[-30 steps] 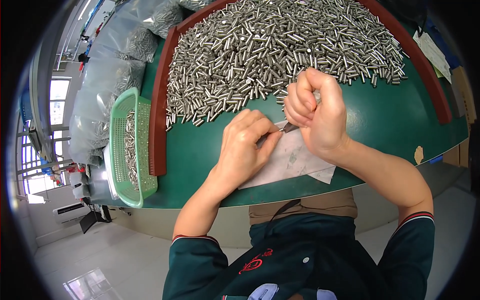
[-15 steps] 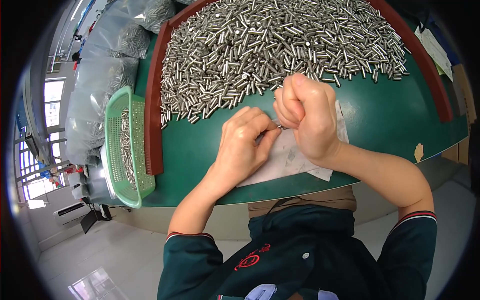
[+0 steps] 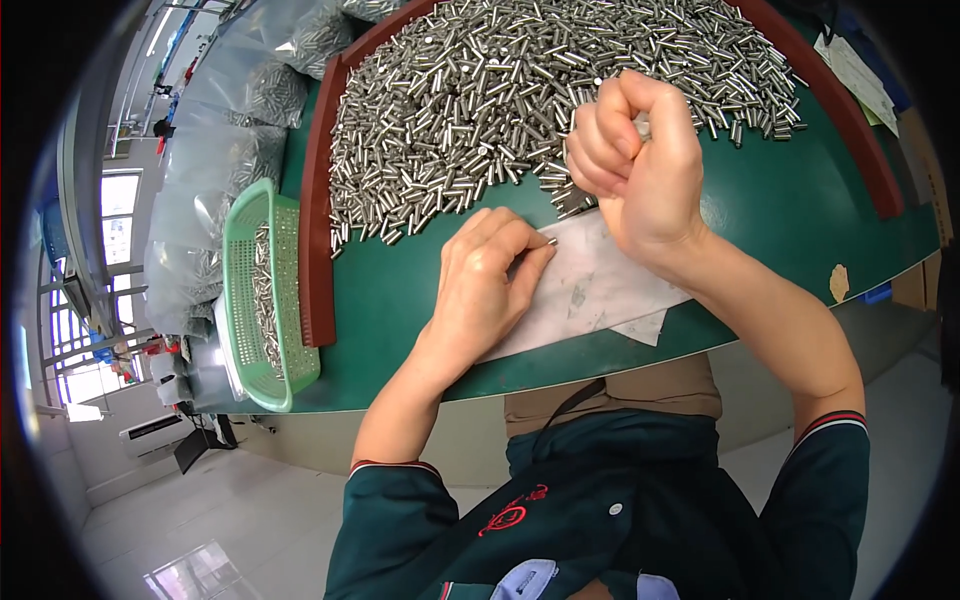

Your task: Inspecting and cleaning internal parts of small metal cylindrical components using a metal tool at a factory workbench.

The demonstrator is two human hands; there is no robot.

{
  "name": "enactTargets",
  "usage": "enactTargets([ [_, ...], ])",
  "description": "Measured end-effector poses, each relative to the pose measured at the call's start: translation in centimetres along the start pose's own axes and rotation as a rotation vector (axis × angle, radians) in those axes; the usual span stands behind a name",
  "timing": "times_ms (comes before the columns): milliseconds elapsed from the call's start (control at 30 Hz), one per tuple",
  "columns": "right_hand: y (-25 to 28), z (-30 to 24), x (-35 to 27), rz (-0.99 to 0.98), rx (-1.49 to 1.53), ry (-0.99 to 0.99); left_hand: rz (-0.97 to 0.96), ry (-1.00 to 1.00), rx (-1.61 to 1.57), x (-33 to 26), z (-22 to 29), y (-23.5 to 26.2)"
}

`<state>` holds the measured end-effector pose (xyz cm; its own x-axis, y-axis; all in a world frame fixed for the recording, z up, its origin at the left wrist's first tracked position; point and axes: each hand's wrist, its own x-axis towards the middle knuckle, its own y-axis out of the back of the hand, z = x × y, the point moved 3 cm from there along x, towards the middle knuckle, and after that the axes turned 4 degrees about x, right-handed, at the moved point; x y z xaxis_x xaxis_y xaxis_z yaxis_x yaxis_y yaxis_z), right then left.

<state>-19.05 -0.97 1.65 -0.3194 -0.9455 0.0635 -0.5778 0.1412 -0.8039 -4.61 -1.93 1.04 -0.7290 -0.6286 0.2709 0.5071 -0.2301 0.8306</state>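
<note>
- Left hand (image 3: 490,275) pinched a small pin (image 3: 551,241) over white paper (image 3: 590,290)
- Right hand (image 3: 640,160) fisted above pin pile (image 3: 520,90); contents unclear
- Green basket (image 3: 262,300) left of red rim (image 3: 318,200)
- Clear grey bags (image 3: 215,170) far left
- Pale label (image 3: 858,75) top right

I see left hand (image 3: 490,275) mid-frame, flat on white sheet (image 3: 590,290), fingertips pinching a small metal pin (image 3: 551,241) | right hand (image 3: 640,165) fisted just above, upper centre, at edge of pin heap (image 3: 520,90) | green table (image 3: 800,210) | green basket (image 3: 262,300) of pins, left | clear bags (image 3: 220,150) upper left
</note>
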Motion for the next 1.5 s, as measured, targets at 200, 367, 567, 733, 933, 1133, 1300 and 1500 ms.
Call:
enactTargets([
  [200, 0.3, -0.9, 0.6, 0.037, 0.001, 0.045, -0.036, 0.224, -0.42, -0.1, -0.9, 0.8],
  [367, 0.5, -1.8, 1.0, 0.06, -0.007, 0.072, -0.16, 0.56, -1.319, 0.1, -2.0, 0.6],
  [567, 0.7, -2.6, 1.4, 0.083, -0.014, 0.143, -0.111, 0.552, -0.951, 1.0, -1.9, 0.0],
  [733, 0.8, -2.9, 1.3, 0.07, -0.034, 0.128, 0.017, -0.201, 0.009, 2.8, 0.8, -1.3],
  [933, 0.7, -2.7, 1.2, 0.085, -0.05, 0.138, -0.045, -0.155, 0.112, 2.3, 0.6, -1.3],
  [1133, 0.8, -2.4, 1.4, 0.084, -0.032, 0.139, -0.041, -0.073, -0.047, 2.9, 0.2, -1.4],
  [1300, 0.8, -2.4, 1.3, 0.081, -0.038, 0.125, -0.014, 0.252, -0.314, 2.2, -0.8, -0.3],
  [1500, 0.4, -1.7, 0.7, 0.052, -0.05, 0.074, 0.009, 0.3, -0.208, 0.6, -1.3, 0.0],
])
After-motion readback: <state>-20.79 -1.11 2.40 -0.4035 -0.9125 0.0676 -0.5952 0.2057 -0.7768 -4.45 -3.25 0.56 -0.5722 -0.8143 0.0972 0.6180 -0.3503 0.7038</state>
